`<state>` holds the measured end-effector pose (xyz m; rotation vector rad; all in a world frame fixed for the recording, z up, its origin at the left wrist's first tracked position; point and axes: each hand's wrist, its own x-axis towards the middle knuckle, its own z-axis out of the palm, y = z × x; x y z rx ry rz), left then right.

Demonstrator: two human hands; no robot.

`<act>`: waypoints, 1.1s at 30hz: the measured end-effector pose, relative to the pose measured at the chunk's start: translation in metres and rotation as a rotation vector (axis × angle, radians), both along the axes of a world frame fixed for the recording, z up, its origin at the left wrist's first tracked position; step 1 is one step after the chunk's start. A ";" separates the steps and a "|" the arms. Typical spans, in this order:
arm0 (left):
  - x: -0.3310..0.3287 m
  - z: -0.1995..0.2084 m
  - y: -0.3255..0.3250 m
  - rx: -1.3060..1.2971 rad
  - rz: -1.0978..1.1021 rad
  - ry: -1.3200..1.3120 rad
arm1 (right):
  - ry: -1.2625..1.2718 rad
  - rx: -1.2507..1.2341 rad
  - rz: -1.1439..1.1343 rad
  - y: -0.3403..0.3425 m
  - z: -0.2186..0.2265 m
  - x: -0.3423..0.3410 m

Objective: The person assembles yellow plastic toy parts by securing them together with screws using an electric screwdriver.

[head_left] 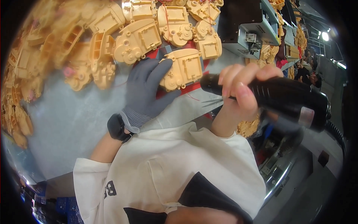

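Observation:
My left hand (pixel 143 87), in a grey glove, grips the left side of a yellow plastic housing (pixel 189 67), thumb along its near edge. The housing lies face up on the table, with red partly showing beneath it. My bare right hand (pixel 242 87) is wrapped round a black corded electric screwdriver (pixel 291 97) held almost level. The screwdriver's nose points left, close to the housing's right edge; I cannot make out a bit. A pair of pointed metal tweezers (pixel 213 101) also sticks out from under the fingers of my right hand.
More yellow housings (pixel 137 40) crowd the back and left of the grey table (pixel 71 123), some with thin red wires. At the back right stands a dark box-shaped machine (pixel 250 37) with a metal mechanism. The screwdriver's cord (pixel 335 134) trails off right. Other people appear far right.

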<state>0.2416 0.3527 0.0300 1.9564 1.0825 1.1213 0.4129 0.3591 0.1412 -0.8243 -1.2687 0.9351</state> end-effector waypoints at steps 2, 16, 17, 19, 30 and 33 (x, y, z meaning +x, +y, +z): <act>-0.002 0.002 0.003 0.022 -0.028 0.064 | -0.007 0.028 0.018 -0.001 -0.003 0.002; 0.006 0.003 0.000 0.026 -0.024 -0.009 | 0.088 0.321 -0.655 0.065 0.020 0.135; 0.005 0.004 0.000 0.034 -0.021 -0.005 | 0.063 0.290 -0.618 0.070 0.012 0.134; 0.006 0.004 -0.001 0.018 -0.014 -0.034 | 0.051 0.236 -0.630 0.072 0.009 0.132; 0.003 0.004 0.000 -0.017 0.006 0.073 | -0.123 0.255 0.332 -0.019 0.016 0.014; 0.000 -0.002 -0.002 0.050 0.037 0.097 | -0.081 0.227 0.325 -0.013 0.002 -0.003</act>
